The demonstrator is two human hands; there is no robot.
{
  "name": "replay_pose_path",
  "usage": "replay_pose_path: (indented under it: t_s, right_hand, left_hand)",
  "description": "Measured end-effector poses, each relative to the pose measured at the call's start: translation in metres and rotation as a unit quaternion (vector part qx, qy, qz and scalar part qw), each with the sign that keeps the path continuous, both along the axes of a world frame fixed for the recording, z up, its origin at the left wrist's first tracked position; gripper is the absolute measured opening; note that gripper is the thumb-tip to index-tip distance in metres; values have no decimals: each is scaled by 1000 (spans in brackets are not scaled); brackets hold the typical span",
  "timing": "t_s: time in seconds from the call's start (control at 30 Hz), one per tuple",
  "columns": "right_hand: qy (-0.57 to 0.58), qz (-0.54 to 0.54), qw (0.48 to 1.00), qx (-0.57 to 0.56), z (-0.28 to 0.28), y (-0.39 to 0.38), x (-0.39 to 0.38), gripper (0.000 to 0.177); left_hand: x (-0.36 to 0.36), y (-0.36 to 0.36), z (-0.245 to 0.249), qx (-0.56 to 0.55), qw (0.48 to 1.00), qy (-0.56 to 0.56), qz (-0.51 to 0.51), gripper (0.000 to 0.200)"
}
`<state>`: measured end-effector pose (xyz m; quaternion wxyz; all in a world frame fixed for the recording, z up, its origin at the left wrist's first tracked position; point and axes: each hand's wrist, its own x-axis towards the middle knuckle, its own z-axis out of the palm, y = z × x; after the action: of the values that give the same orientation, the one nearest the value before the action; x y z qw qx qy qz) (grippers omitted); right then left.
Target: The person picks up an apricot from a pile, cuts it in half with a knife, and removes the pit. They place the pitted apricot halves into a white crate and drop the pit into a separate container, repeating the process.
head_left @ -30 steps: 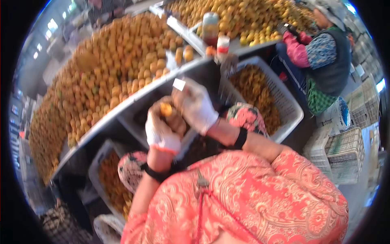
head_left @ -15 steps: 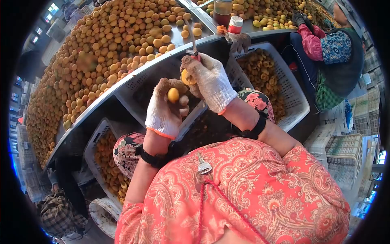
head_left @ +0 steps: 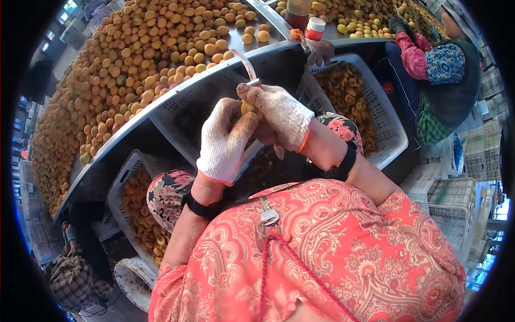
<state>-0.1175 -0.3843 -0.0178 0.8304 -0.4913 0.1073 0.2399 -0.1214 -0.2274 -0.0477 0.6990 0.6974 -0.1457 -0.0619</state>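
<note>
Two gloved hands held close above crate: knife gripped in right hand, fruit clasped in left hand.

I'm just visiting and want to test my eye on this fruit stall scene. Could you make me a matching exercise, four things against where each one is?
Things:
1. knife
2. whole apricots
3. cut fruit pieces
4. keys

Places:
A. heaped on the metal table
B. hanging on a red cord at the person's chest
C. in the white crate on the right
D. held in the gloved right hand, blade pointing up

Pairs: 1-D, 2-A, 3-C, 4-B
</note>
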Motion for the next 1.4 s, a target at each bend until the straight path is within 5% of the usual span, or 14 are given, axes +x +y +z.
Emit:
replay_pose_path:
  t_s: [0.07,0.13,0.23,0.3,0.37,0.43,0.6,0.67,1.0,1.1,1.3,1.37,1.4]
  right_hand:
    - [28,7,999,14,-9,1,6,17]
    - [58,14,998,29,-11,6,6,17]
    - [-8,-63,995,-75,-12,14,7,16]
    - [-228,-65,960,-147,-21,13,7,18]
    - [-210,-22,963,-168,-12,3,-1,22]
    - [-313,62,907,-276,-11,-2,-5,24]
    - [-326,86,896,-291,-14,-3,-9,27]
    - [-404,25,837,-369,-17,5,-13,24]
    - [-174,-44,961,-211,-2,28,-21,15]
    - [-134,27,980,-142,15,19,-27,16]
    - [-222,93,951,-195,20,6,-28,21]
    - [-378,110,863,-316,11,5,-22,23]
    - [-377,110,863,-317,8,5,-21,23]
  left_hand:
    - [2,2,-2,32,999,-39,11,14]
    - [0,2,7,-88,982,168,8,14]
    - [3,3,5,-229,927,296,16,14]
    - [4,2,9,-251,920,299,27,16]
    - [6,6,11,-266,918,295,-18,18]
    - [7,8,9,-253,921,295,-4,19]
    - [-4,1,11,-213,941,262,42,16]
    - [-6,2,12,-214,941,258,44,17]
    - [-23,7,15,-155,976,145,50,27]
    - [-27,15,27,-193,967,161,35,28]
    - [-25,31,30,-258,931,253,-47,30]
    - [-22,32,26,-240,935,254,-52,29]
    - [-21,30,26,-241,935,255,-53,29]
